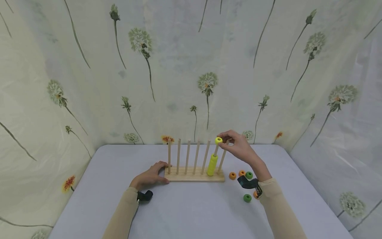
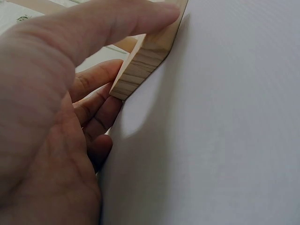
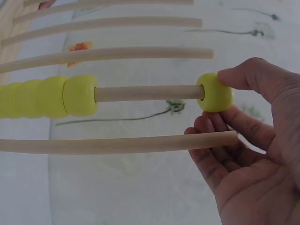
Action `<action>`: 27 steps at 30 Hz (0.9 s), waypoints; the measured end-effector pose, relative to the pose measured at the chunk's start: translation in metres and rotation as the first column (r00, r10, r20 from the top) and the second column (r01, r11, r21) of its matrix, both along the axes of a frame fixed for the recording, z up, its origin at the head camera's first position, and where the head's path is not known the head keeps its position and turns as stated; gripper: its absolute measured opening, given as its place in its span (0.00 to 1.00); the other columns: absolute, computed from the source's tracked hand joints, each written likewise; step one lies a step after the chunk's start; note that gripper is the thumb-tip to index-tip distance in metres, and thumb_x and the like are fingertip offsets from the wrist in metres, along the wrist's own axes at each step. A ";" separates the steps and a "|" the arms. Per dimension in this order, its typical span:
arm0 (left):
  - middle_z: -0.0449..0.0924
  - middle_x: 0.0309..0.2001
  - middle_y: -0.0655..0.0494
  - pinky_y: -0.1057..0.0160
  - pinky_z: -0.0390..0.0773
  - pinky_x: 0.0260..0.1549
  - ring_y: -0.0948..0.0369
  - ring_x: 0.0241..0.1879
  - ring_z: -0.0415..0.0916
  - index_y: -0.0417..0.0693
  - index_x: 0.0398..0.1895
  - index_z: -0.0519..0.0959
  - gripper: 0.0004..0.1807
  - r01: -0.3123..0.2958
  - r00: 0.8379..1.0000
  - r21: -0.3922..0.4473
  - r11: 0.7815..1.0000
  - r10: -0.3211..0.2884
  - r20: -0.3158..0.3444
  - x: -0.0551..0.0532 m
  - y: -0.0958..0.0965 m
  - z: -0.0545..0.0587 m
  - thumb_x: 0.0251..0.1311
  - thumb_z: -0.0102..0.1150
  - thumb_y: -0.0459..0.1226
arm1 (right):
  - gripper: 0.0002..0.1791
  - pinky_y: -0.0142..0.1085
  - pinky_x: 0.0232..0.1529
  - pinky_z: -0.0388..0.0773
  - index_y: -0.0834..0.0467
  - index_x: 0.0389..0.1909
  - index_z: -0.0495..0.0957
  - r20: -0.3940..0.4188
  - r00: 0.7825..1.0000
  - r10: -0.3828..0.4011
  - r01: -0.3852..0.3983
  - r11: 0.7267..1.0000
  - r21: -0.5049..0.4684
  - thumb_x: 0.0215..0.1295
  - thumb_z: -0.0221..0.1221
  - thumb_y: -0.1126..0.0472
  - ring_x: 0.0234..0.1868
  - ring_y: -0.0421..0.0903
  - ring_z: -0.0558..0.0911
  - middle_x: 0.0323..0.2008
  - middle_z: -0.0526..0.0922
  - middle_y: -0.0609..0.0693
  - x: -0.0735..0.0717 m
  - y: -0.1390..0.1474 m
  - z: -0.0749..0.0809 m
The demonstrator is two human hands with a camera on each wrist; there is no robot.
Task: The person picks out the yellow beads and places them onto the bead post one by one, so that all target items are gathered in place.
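A wooden peg stand (image 1: 188,178) with a row of upright pegs sits on the table. My left hand (image 1: 151,174) holds its left end, thumb at the front corner and fingers behind. In the left wrist view the thumb lies over the edge of the base (image 2: 140,68). With thumb and fingers my right hand (image 1: 238,147) pinches a yellow bead (image 3: 215,93) at the tip of the second peg from the right. Lower on that peg is a stack of yellow beads (image 1: 212,165). The rightmost peg (image 3: 140,145) is bare and passes in front of the right fingers.
Right of the stand lie loose orange beads (image 1: 232,176) and green beads (image 1: 247,198), one orange bead partly hidden by the right wrist camera (image 1: 249,183). The white table (image 1: 191,212) ends at a flower-printed curtain (image 1: 173,66) behind and on both sides.
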State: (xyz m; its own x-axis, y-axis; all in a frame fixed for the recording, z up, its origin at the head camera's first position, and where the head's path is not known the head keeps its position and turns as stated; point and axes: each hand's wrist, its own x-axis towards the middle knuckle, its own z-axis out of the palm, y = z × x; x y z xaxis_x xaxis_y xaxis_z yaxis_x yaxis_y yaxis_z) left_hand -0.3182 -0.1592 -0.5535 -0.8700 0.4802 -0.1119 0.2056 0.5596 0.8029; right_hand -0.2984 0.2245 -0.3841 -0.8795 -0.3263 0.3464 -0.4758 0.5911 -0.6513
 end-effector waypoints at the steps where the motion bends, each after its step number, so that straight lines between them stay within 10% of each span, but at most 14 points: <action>1: 0.62 0.68 0.55 0.41 0.48 0.69 0.51 0.71 0.51 0.58 0.62 0.71 0.38 0.000 1.000 0.004 1.000 0.000 0.001 0.000 0.000 0.000 0.45 0.74 0.48 | 0.17 0.44 0.52 0.77 0.53 0.51 0.78 0.002 1.000 0.001 -0.001 1.000 -0.003 0.63 0.63 0.54 0.42 0.43 0.78 0.46 0.80 0.48 0.000 0.000 -0.001; 27: 0.62 0.67 0.55 0.41 0.46 0.70 0.51 0.72 0.51 0.58 0.62 0.71 0.38 0.002 1.000 0.007 1.000 -0.002 0.004 -0.001 -0.001 0.000 0.45 0.74 0.49 | 0.17 0.49 0.52 0.76 0.53 0.49 0.79 0.014 1.000 -0.015 0.015 1.000 -0.002 0.62 0.64 0.52 0.41 0.45 0.77 0.41 0.80 0.48 0.000 0.000 -0.003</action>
